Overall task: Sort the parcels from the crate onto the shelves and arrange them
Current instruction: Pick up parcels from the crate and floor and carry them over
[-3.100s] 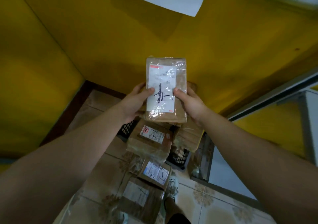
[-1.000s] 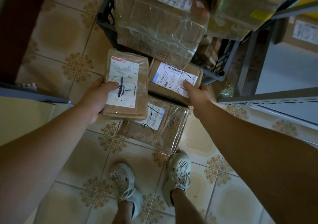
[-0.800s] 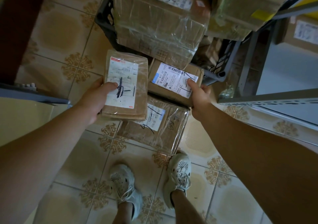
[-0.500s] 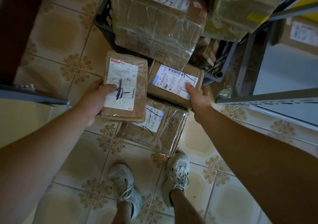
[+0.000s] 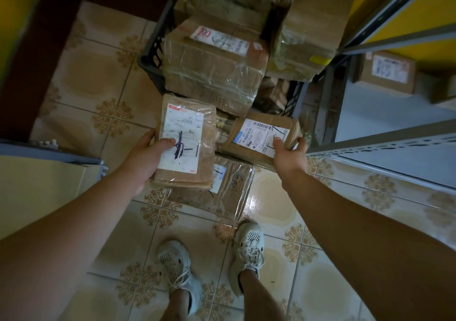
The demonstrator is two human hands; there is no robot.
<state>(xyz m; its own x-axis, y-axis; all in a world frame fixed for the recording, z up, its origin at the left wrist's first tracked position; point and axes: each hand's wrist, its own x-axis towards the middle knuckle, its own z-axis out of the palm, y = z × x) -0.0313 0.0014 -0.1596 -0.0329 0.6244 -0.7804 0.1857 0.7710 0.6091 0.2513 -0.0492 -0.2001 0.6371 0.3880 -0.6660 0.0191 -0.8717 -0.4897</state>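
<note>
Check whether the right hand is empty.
No, the right hand grips a parcel at its edge, with the thumb pressed on its white barcode label.

- The room is dim and warm. The brightest patch is the cool grey shelf on the right.
- Glare sits on a glossy tile beside the wrapped parcel, whose film also shines.
- The left forearm and right forearm go dark towards the bottom corners.
- Focus is sharpest mid-frame, on the labels of the flat parcel and small parcel.
- The wide lens bends the edges. The rail slants, and the box is smeared soft.
</note>
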